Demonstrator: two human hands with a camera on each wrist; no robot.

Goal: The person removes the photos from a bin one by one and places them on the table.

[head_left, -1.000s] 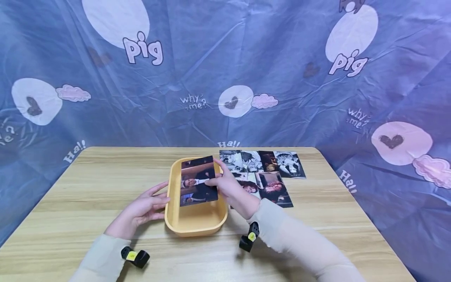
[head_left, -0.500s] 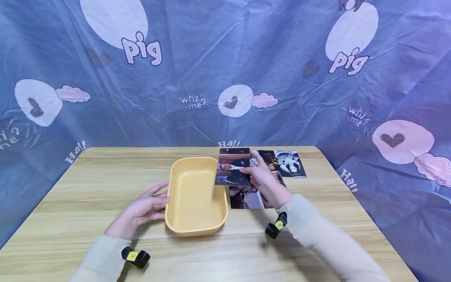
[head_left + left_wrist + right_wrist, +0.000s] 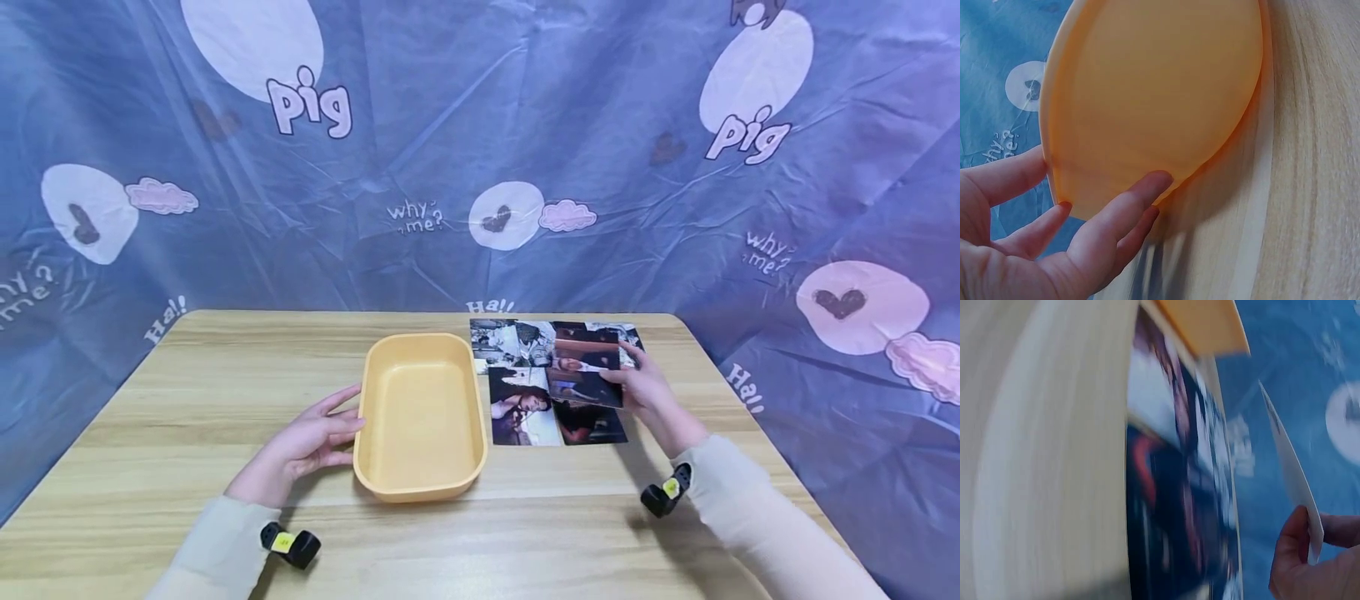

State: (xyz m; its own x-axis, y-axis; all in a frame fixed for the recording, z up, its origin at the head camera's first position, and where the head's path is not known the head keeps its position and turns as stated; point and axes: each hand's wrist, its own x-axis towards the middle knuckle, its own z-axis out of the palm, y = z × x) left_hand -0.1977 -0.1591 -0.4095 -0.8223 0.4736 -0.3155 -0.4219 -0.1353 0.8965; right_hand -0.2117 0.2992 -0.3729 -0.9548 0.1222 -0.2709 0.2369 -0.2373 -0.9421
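Observation:
A yellow rectangular tray (image 3: 420, 417) stands on the table with nothing inside. Fingertips of my left hand (image 3: 318, 437) touch its left wall; in the left wrist view those fingers (image 3: 1116, 219) are spread, fairly straight, against the outside. My right hand (image 3: 648, 392) pinches a photo (image 3: 588, 379) by its right edge, thumb on the picture side. In the right wrist view this photo (image 3: 1294, 475) is held up off the table, its pale back showing. Below it lie several photos (image 3: 525, 417) in two rows, partly covered by the held one.
The wooden table (image 3: 225, 375) has its back edge against a blue printed cloth (image 3: 420, 125). The laid photos sit just right of the tray. Each wrist carries a small black camera (image 3: 663, 492).
My right hand has carried the photo from over the tray rightward, to above the right part of the laid photos. My left hand and the tray have stayed put.

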